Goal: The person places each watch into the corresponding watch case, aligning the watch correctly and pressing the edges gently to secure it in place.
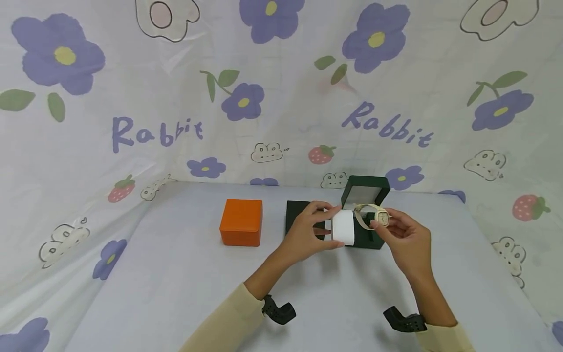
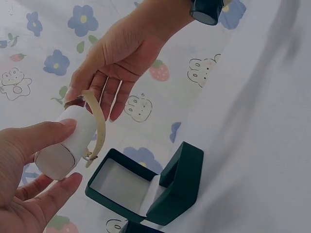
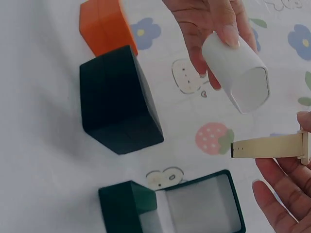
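My left hand [image 1: 303,232] holds a white watch pillow [image 1: 343,228] between thumb and fingers, above the table. To its right, my right hand [image 1: 409,242] pinches a watch [image 1: 382,218] with a cream strap by its case. The strap [image 3: 267,147] stretches toward the pillow in the right wrist view, with a gap between them. In the left wrist view the curved strap partly overlaps the pillow [image 2: 80,128]. Behind and below both hands stands a dark green watch box [image 1: 366,184] with its lid raised; the pale lid lining [image 3: 201,204] shows.
A closed dark box [image 3: 114,102] stands left of the raised-lid box, partly behind my left hand. Farther left sits an orange box [image 1: 241,222]. A white cloth with flowers and rabbits [image 1: 272,122] hangs behind the white table [image 1: 176,274]. Both wrists wear black camera mounts [image 1: 278,311].
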`<state>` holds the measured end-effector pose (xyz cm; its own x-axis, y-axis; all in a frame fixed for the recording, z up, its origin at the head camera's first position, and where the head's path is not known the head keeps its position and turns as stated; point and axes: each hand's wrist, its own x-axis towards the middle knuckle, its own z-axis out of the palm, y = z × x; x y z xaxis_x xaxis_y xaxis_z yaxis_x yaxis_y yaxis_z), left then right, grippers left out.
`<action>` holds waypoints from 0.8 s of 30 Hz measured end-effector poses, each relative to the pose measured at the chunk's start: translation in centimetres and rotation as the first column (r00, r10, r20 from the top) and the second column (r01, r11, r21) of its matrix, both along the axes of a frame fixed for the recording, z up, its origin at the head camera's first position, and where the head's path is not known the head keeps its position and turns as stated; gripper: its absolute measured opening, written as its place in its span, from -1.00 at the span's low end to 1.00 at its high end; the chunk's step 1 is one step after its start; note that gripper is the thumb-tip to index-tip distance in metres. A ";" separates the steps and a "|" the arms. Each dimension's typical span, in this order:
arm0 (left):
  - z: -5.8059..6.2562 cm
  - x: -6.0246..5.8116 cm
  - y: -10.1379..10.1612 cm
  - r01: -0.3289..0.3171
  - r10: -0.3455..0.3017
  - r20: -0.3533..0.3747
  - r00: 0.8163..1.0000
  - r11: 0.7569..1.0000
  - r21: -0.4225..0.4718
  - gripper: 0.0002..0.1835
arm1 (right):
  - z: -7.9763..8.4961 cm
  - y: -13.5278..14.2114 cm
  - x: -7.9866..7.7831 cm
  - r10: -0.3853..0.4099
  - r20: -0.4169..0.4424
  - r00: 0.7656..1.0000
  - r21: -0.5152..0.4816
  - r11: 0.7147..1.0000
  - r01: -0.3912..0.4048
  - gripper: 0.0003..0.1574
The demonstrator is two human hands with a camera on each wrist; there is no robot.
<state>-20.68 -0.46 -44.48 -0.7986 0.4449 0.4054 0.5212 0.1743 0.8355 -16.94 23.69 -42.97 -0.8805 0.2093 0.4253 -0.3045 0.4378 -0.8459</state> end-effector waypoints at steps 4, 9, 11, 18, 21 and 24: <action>0.1 0.3 -0.4 0.009 -0.010 0.019 1.000 0.999 0.033 -0.14 | 0.0 -0.7 0.1 0.019 0.003 1.000 0.011 1.000 -0.019 -0.48; 0.1 0.5 -0.7 0.006 -0.007 0.014 1.000 1.000 0.029 -0.15 | 0.2 -1.6 0.2 0.045 -0.015 0.999 0.040 0.998 -0.045 -0.47; 0.1 0.6 -0.7 0.005 -0.006 0.010 1.000 1.000 0.024 -0.15 | 0.2 -1.9 0.3 0.057 -0.025 0.998 0.060 0.997 -0.056 -0.47; 0.0 0.7 -0.8 0.004 -0.004 0.002 1.000 1.000 0.023 -0.14 | -0.1 -2.7 0.4 0.090 -0.041 0.995 0.136 0.987 -0.083 -0.48; -0.1 0.6 -0.9 -0.006 0.006 -0.001 1.000 1.000 0.021 -0.14 | -0.1 -2.9 0.4 0.118 -0.052 0.992 0.151 0.983 -0.109 -0.47; -0.2 0.7 -1.0 -0.016 0.016 -0.006 1.000 1.000 0.019 -0.13 | 0.0 -3.2 0.5 0.152 -0.054 0.987 0.163 0.976 -0.142 -0.48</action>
<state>-19.99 -1.43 -44.70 -0.8029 0.4242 0.4187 0.5239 0.1672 0.8352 -16.44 20.49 -42.97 -0.8657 0.0056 0.5005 -0.4279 0.5104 -0.7459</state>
